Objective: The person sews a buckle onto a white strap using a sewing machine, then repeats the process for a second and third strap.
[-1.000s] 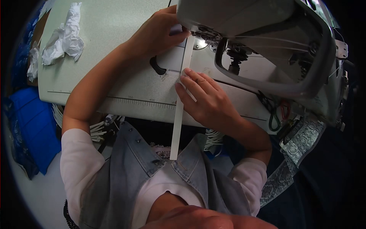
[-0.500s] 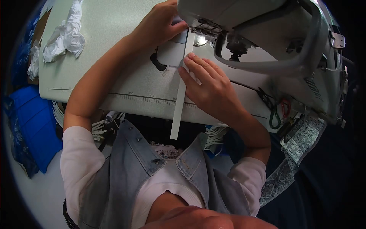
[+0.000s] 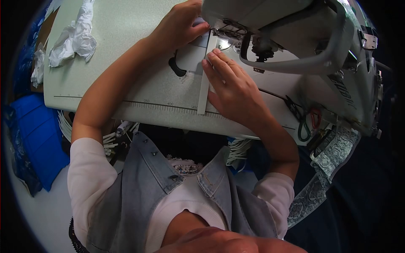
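Resting open on white strip [image 3: 203, 95], right hand [image 3: 236, 86]; left hand [image 3: 182, 22] partly behind machine head [image 3: 253, 14], grip unclear.

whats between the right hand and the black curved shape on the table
The white strip, partly covered by the right hand, lies between that hand and the black curved shape, as the head view shows.

A sewing workshop, it seems: a sewing machine [image 3: 295, 25] stands at the right of a table [image 3: 126, 25] with a ruler scale [image 3: 168, 105] along its near edge; scissors [image 3: 303, 121] and lace [image 3: 335, 147] are near right.
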Action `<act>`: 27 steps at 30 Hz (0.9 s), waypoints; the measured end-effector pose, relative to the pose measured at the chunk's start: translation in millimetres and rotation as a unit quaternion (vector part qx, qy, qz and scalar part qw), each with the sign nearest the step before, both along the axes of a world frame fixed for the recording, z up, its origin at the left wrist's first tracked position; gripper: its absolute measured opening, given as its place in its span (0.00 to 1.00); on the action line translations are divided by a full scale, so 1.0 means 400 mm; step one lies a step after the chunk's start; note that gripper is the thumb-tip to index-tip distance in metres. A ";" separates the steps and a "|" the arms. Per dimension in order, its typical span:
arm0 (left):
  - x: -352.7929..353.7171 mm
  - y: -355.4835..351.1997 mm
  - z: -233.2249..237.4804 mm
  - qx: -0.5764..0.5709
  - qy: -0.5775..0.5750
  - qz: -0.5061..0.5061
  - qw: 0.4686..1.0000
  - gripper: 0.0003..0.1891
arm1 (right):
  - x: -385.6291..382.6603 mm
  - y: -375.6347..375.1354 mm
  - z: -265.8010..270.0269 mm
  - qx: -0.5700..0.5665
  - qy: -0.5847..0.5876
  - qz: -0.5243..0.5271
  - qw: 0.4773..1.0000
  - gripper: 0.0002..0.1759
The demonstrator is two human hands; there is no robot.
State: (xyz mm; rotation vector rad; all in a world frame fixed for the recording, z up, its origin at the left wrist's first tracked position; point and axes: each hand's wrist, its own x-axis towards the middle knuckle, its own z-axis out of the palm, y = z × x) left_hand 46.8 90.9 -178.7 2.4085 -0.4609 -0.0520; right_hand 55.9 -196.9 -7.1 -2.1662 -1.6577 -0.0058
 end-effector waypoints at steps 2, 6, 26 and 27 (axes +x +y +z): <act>-0.003 -0.005 0.019 -0.156 0.109 0.052 0.980 0.16 | -0.002 -0.008 0.002 -0.012 0.022 -0.003 1.000 0.30; -0.008 -0.038 0.129 -0.373 0.264 0.127 0.880 0.13 | 0.000 -0.017 0.001 -0.004 0.010 0.027 1.000 0.23; -0.005 -0.104 0.324 -0.574 0.388 0.102 0.714 0.14 | 0.029 -0.029 0.017 -0.007 0.067 0.000 0.998 0.16; -0.003 -0.106 0.335 -0.582 0.399 0.095 0.702 0.14 | 0.030 -0.029 0.015 -0.003 0.061 0.002 0.998 0.17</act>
